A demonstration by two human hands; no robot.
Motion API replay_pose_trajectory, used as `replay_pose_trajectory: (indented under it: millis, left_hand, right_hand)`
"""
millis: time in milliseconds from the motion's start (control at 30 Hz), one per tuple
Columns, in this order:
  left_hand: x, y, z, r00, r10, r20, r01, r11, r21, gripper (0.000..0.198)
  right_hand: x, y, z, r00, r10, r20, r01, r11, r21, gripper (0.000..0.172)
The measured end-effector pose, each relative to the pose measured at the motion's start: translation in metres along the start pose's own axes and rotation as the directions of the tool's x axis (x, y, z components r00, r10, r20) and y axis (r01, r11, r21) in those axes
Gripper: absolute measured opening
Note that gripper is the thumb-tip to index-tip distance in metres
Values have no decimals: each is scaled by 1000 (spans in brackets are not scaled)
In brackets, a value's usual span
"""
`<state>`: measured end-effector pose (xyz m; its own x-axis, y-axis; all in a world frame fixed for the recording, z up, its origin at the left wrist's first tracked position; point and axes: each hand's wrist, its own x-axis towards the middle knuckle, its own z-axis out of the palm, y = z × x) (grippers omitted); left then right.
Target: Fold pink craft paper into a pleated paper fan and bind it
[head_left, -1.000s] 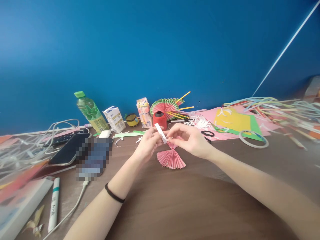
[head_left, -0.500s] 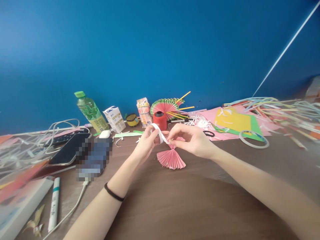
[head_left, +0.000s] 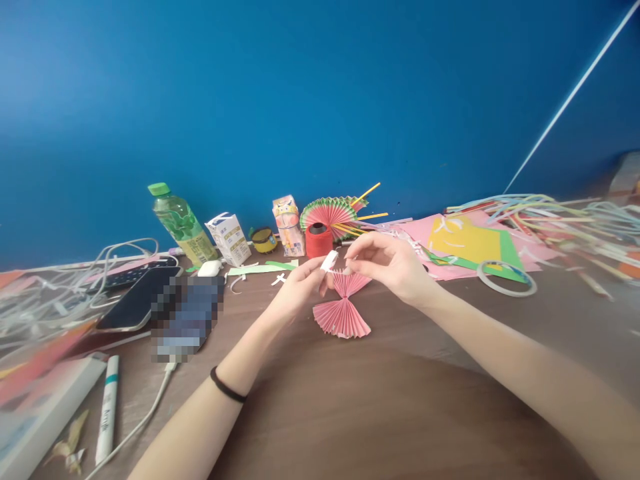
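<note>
My left hand [head_left: 309, 279] is closed on a narrow roll of white tape [head_left: 329, 261], turned so that I see its edge. My right hand [head_left: 393, 263] is just right of it, thumb and forefinger pinched on a small whitish bit that looks like tape; blur hides its exact shape. Beneath both hands a pink pleated paper piece [head_left: 342, 319] lies on the table. It is gathered in the middle and fans out at both ends, and the far fan is partly behind my fingers.
A red thread spool [head_left: 319, 241], a pink-and-green paper fan [head_left: 330, 215], cartons and a green bottle [head_left: 183, 223] line the wall. Phones [head_left: 189, 313] and cables lie left. At right are coloured sheets [head_left: 465, 240], a white ring [head_left: 507, 279] and many thin strips.
The tape roll has turned from showing its loop to showing its edge. My right hand has moved slightly up and right, away from the pleated paper, which stays in place.
</note>
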<state>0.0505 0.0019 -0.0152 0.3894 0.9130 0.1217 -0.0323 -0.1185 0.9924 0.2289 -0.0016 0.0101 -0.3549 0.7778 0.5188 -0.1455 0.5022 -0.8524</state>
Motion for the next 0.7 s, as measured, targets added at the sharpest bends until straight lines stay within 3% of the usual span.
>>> replay_pose_trajectory:
  millis: [167, 333, 533, 700]
  left_hand:
    - [-2, 7, 0, 989, -94, 116, 113, 979, -169, 31]
    - [-4, 12, 6, 965, -127, 232, 192, 940, -283, 26]
    - [-4, 10, 11, 935, -108, 338, 253, 872, -420, 28]
    - [-6, 9, 7, 918, -96, 385, 259, 881, -396, 24]
  right_hand:
    - [5, -1, -7, 986, 139, -89, -102, 937, 334, 17]
    - [10, -3, -9, 952, 279, -128, -173, 833, 526, 18]
    - [7, -6, -5, 981, 191, -22, -138, 778, 613, 21]
    - [3, -6, -6, 984, 152, 97, -179, 757, 629, 24]
